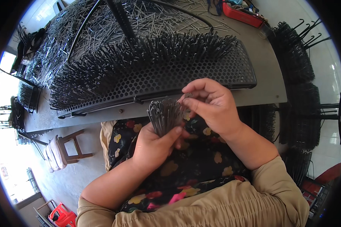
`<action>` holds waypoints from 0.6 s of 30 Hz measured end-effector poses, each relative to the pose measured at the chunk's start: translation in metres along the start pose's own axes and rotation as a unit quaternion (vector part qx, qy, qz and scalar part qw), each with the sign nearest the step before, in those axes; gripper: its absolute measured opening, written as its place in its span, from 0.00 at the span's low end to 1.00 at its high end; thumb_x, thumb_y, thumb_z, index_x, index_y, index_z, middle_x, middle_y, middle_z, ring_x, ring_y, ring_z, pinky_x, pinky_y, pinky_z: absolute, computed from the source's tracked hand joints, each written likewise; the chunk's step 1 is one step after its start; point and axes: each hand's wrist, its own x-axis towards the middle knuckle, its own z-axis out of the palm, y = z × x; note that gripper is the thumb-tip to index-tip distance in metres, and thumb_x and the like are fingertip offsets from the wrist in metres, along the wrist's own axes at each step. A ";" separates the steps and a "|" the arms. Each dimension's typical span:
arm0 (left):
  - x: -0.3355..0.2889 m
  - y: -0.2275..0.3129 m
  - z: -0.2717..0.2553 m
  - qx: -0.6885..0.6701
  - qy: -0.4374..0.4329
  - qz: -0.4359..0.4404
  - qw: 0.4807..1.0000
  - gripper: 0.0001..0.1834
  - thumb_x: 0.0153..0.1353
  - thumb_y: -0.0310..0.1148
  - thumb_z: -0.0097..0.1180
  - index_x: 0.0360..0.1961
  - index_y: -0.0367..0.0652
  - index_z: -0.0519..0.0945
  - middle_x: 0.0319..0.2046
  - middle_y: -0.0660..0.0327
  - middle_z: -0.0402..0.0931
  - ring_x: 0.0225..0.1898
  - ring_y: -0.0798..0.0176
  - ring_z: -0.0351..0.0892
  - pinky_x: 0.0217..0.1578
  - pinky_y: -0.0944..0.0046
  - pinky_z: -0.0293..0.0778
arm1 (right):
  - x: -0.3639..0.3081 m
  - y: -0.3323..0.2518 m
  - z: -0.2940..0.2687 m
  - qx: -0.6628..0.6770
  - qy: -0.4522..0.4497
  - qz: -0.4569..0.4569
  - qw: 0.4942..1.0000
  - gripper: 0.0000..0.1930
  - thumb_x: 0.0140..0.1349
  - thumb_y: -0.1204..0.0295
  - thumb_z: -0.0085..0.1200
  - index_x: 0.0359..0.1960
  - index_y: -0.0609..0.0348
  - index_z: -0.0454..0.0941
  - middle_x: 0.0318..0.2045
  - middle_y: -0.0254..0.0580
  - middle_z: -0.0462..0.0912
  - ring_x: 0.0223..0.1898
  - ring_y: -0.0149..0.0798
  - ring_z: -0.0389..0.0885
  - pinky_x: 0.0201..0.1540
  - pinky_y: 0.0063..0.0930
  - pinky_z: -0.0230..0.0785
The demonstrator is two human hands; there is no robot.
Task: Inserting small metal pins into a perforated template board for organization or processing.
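Note:
My left hand (151, 146) is wrapped round a bundle of thin grey metal hooks (163, 115), held upright above my lap with the bent ends on top. The thumb lies across the front and the lower ends are hidden in the fist. My right hand (218, 108) pinches thumb and forefinger together at the bundle's upper right. A small piece of metal seems to show at those fingertips, likely a hook from the bundle, but it is blurred. Just beyond both hands is a black perforated rack (201, 75), with many dark hooks (170, 47) standing in its holes.
Loose metal rods (151, 19) lie heaped on the table (263, 83) behind the rack. A red box (242, 15) sits at the far right. More black hooks hang in bunches (295, 56) to the right. A wooden stool (70, 149) stands on the floor at left.

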 end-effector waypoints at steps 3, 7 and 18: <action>0.001 0.000 0.001 0.018 0.016 -0.015 1.000 0.08 0.65 0.27 0.52 0.44 0.40 0.77 0.30 0.63 0.81 0.23 0.77 0.73 0.18 0.78 0.65 | -0.001 0.001 0.001 -0.010 -0.013 0.008 1.000 0.11 0.61 0.81 0.54 0.46 0.62 0.72 0.34 0.40 0.83 0.34 0.28 0.82 0.33 0.18 0.74; 0.002 0.001 0.000 -0.006 0.018 0.006 1.000 0.08 0.65 0.26 0.51 0.44 0.38 0.76 0.31 0.61 0.81 0.23 0.76 0.74 0.17 0.77 0.66 | 0.001 0.003 -0.005 0.047 -0.017 0.020 0.999 0.14 0.62 0.80 0.53 0.49 0.63 0.70 0.36 0.43 0.83 0.34 0.29 0.82 0.32 0.19 0.75; 0.004 -0.003 0.001 -0.060 0.050 0.012 0.997 0.07 0.63 0.24 0.52 0.42 0.39 0.73 0.33 0.56 0.81 0.25 0.72 0.78 0.17 0.76 0.67 | -0.001 0.006 0.000 -0.020 0.009 0.003 1.000 0.12 0.61 0.80 0.56 0.46 0.65 0.75 0.35 0.42 0.84 0.34 0.29 0.82 0.31 0.18 0.74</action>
